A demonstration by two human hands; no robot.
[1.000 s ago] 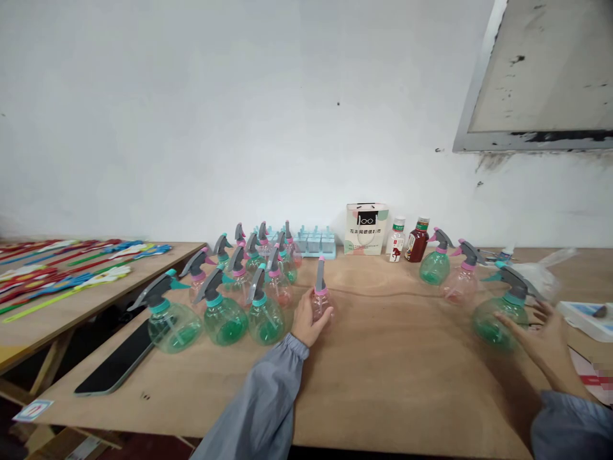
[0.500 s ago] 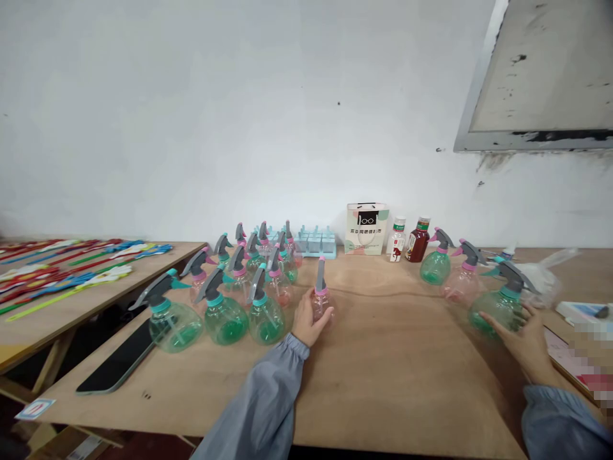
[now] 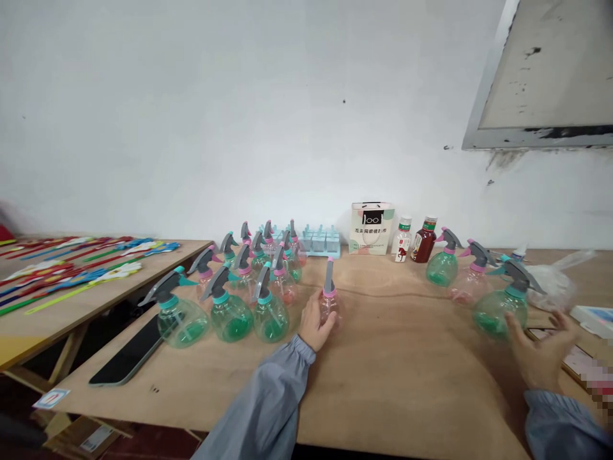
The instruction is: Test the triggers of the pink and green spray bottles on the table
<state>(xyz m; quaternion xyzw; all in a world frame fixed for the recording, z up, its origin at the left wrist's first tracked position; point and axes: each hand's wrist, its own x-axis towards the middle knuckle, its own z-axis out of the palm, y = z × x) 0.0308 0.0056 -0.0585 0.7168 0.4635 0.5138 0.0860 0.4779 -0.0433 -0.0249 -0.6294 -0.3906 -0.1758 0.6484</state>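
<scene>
- Our left hand is wrapped round the belly of the pink sprayer, which stands upright mid-table.
- Our right hand is open with fingers spread, right by the green sprayer toward the right edge. We can't tell if the fingertips actually touch it.
- Both look like thin clear plastic and nearly empty. We'd guess they're light, a bit squishy and tippy under that tall trigger head. The round belly or the neck below the collar looks like the best grab.
- A phone lies flat near the front left edge.
- A bunch of sprayers crowds just left of the pink one, so there's not much room on that side.
- Two more sprayers and a plastic bag sit behind the green one.
- By the wall there's a paper bag, two small bottles and a blue tray.
</scene>
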